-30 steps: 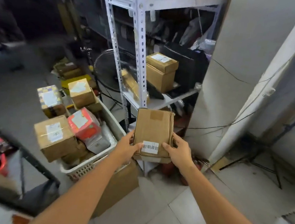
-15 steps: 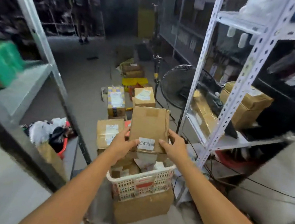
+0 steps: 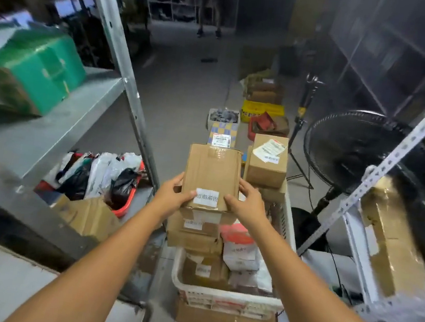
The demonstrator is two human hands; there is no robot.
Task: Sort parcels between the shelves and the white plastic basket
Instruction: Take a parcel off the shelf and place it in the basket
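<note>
A flat brown cardboard parcel (image 3: 212, 173) with a white label near its close edge is held out in front of me. My left hand (image 3: 172, 196) grips its left side and my right hand (image 3: 247, 204) its right side. It hovers over the white plastic basket (image 3: 226, 297), which stands on a brown carton and is piled with boxes and bagged parcels. A grey metal shelf (image 3: 57, 125) rises on my left. On my right is a white perforated shelf (image 3: 405, 147).
A green box (image 3: 33, 72) sits on the left shelf, with a red tub of bagged parcels (image 3: 102, 176) below it. A black floor fan (image 3: 351, 151) stands to the right of the basket. More boxes lie along the aisle floor. A person stands far down the aisle.
My view has swung left from the white shelf to the aisle. The parcel stays in both hands and now hangs above the basket rather than to its right.
</note>
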